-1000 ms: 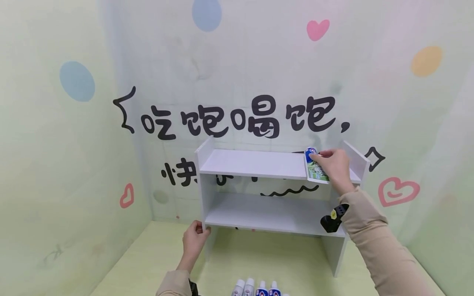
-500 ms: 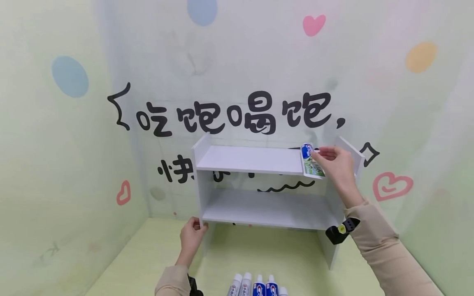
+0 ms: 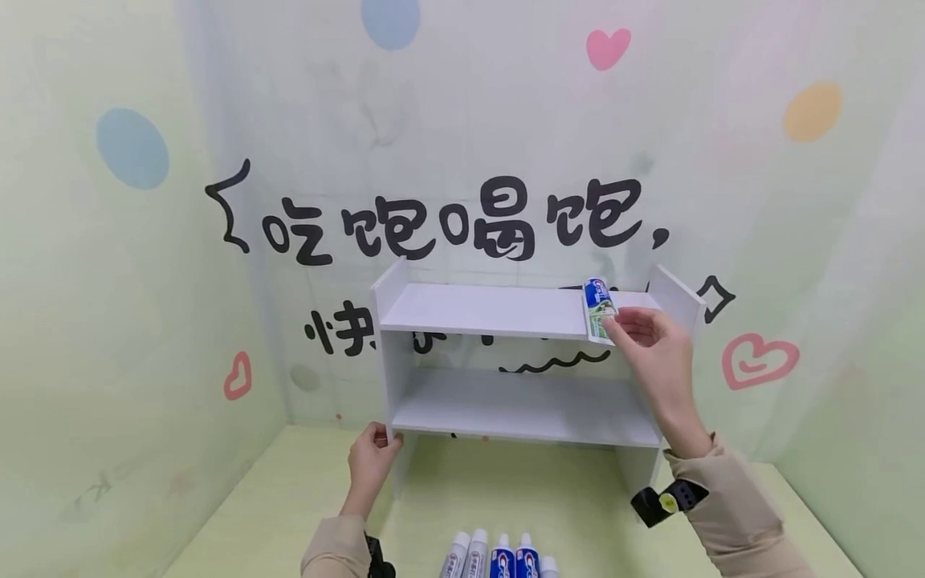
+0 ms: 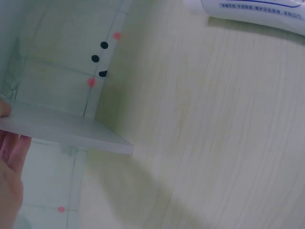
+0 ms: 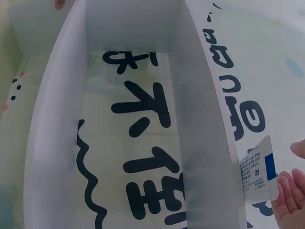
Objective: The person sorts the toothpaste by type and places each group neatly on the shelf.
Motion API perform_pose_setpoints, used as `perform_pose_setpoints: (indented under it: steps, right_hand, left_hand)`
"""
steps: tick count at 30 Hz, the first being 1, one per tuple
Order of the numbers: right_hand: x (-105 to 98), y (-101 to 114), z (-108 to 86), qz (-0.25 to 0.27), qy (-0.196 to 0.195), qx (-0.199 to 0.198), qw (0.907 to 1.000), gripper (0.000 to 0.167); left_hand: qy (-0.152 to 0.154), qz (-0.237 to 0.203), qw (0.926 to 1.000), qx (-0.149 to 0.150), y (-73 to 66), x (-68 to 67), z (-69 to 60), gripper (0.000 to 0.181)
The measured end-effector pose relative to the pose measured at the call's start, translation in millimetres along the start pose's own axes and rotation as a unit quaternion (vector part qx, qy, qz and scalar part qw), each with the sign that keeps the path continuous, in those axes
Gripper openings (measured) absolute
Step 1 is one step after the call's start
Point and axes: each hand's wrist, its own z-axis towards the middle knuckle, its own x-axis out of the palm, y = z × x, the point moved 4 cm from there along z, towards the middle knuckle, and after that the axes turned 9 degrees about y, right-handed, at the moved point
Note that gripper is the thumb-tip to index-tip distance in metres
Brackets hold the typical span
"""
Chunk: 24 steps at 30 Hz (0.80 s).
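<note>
A white two-tier shelf rack (image 3: 499, 309) stands on the table. On the right part of its top board is a blue, white and green toothpaste tube (image 3: 598, 303), its flat end at the front edge. My right hand (image 3: 661, 357) is beside the tube's right side, fingers loosely bent; in the right wrist view, the thumb and fingers (image 5: 289, 195) are apart, with nothing between them, fingertips close to the tube's flat end (image 5: 259, 174). My left hand (image 3: 372, 464) grips the rack's left side panel, and the left wrist view shows fingers (image 4: 18, 155) under the panel (image 4: 71, 131).
Several toothpaste tubes, white-grey ones (image 3: 475, 554) and blue ones (image 3: 527, 559), lie in a row at the table's near edge. A lower board (image 3: 527, 405) spans the rack. Behind it rises a wall (image 3: 462, 120) with black lettering and coloured shapes.
My right hand has loosened from the tube and drawn slightly down towards me. The tube stays on the top board, turned a little. My left hand keeps its grip on the panel.
</note>
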Motion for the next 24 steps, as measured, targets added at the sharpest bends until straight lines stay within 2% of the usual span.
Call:
perform_pose_setpoints:
  steps: [4,9,14,18,24]
  right_hand:
    - [4.3,1.7,-13.6,0.022,-0.008,-0.007,0.9997,0.031]
    - [12.6,2.6,-34.5,0.024,0.001,-0.009,0.9997,0.028]
    - [21.2,-8.4,-57.7,0.04,0.015,0.004,0.9991,0.025]
    - [32.0,-29.7,-81.4,0.069,0.025,0.037,0.9967,0.025]
    - [53.0,-69.4,-121.2,0.073,0.045,0.126,0.9883,0.03]
  left_hand:
    - [0.0,0.001,1.0,0.0,0.3,-1.5,0.0,0.015]
    - [-0.002,0.003,1.0,0.002,0.2,-1.3,-0.2,0.015]
    - [-0.005,0.005,1.0,0.006,-1.6,0.8,1.2,0.015]
    - [-0.002,0.007,1.0,0.003,-1.9,1.8,0.6,0.015]
    - [-0.003,0.011,0.9999,0.0,-0.9,0.1,-0.6,0.016]
